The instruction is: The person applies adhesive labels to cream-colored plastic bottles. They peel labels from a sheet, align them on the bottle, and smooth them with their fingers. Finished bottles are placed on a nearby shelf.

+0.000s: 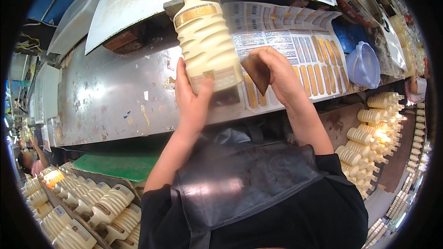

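Note:
A cream bottle with wavy ridges lies on the bench, its neck pointing away from me and propped on a grey block. A gold label sits on its shoulder, and a pale striped label is near its base. My left hand grips the base end, the thumb blurred over the striped label. In my right hand, just right of the bottle, is a thin, flat brown piece like a scraper. Beneath that hand spread label sheets with gold and blue strips.
A metal bench top stretches to the left, with paper scraps stuck on it. A white board stands raised behind it. A lilac bucket is at the right. Many bottles fill a crate at lower left and a stack at right.

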Tool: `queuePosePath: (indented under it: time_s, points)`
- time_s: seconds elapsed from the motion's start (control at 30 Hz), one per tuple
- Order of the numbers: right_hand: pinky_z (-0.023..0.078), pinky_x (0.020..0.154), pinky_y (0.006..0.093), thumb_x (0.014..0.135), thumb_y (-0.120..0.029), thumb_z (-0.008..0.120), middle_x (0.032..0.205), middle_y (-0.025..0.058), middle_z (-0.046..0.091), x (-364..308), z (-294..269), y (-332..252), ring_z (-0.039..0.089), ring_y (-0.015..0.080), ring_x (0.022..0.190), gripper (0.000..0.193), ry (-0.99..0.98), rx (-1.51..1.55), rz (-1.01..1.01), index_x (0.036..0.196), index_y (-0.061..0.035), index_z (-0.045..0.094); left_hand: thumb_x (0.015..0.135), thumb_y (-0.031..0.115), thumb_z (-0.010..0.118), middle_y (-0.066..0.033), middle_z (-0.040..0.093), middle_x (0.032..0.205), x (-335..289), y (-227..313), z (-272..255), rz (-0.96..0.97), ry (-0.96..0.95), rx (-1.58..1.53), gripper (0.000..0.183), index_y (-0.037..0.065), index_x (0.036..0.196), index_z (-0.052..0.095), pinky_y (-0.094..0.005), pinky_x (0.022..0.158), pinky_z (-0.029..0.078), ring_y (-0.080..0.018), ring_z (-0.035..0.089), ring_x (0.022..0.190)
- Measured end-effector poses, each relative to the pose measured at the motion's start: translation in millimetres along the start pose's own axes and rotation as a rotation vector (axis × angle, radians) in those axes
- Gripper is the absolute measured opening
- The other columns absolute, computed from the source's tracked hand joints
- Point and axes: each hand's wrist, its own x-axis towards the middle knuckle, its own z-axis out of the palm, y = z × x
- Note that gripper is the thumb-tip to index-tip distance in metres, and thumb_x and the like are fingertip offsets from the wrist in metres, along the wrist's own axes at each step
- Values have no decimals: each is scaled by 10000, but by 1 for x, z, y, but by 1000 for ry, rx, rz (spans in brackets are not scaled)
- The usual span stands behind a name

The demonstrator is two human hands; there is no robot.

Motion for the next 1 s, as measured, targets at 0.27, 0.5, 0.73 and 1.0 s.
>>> queuePosePath:
  time_s: [0.27, 0.5, 0.73, 1.0]
  points:
    - [551, 829, 313, 920, -33, 715, 1008, 105, 728, -18, 33, 2, 700, 184, 940, 272, 308, -760, -667, 1190, -14, 685, 938, 245, 738, -238, 432, 1526, -1, 4, -6, -47, -74, -112, 886, -79, 1583, 223, -389, 1147, 391, -277, 473, 1381]
    - [562, 818, 321, 867, -34, 781, 1015, 137, 738, -18, 39, -3, 723, 240, 910, 312, 152, -823, -887, 1168, -15, 705, 861, 314, 806, -260, 444, 1500, 2, -10, -16, 17, -119, 11, 983, -85, 1575, 260, -422, 1155, 380, -324, 470, 1389]
    - [579, 789, 364, 827, 25, 796, 961, 147, 741, 2, 25, 5, 737, 289, 892, 252, 255, -837, -1079, 1065, -14, 721, 762, 274, 869, -267, 461, 1474, 2, -17, -26, 73, -181, 187, 1054, -58, 1577, 289, -440, 1145, 396, -358, 485, 1375]
    - [570, 732, 364, 642, 77, 804, 972, 116, 765, -38, 33, 4, 747, 282, 892, 349, -65, -926, -1267, 956, -53, 724, 699, 198, 900, -231, 560, 1394, 5, -23, -19, 66, -65, 119, 1021, -43, 1545, 381, -421, 1098, 448, -343, 560, 1303]
